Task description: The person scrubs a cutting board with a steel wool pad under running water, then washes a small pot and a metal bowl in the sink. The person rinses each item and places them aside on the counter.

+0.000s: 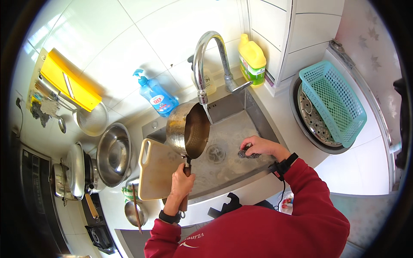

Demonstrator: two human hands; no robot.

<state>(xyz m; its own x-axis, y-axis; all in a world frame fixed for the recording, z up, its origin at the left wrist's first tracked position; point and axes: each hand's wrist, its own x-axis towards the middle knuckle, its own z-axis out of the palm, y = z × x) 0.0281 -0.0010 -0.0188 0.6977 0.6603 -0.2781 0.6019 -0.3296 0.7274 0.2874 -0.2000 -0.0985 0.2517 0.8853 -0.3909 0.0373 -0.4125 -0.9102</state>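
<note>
My left hand is closed around the wooden handle of a hammered metal saucepan. The pan is tilted on its side over the left part of the stainless steel sink, its opening facing right. Water runs from the curved chrome faucet close beside the pan's rim. My right hand is low over the right side of the sink, its fingers on a dark scouring pad. A cream cutting board leans at the sink's left edge, partly behind the pan and my left hand.
A blue pump bottle and yellow detergent jug stand behind the sink. At right, a turquoise basket rests on a round steamer tray. A steel basin, a small bowl with chopsticks and lidded pots are at left.
</note>
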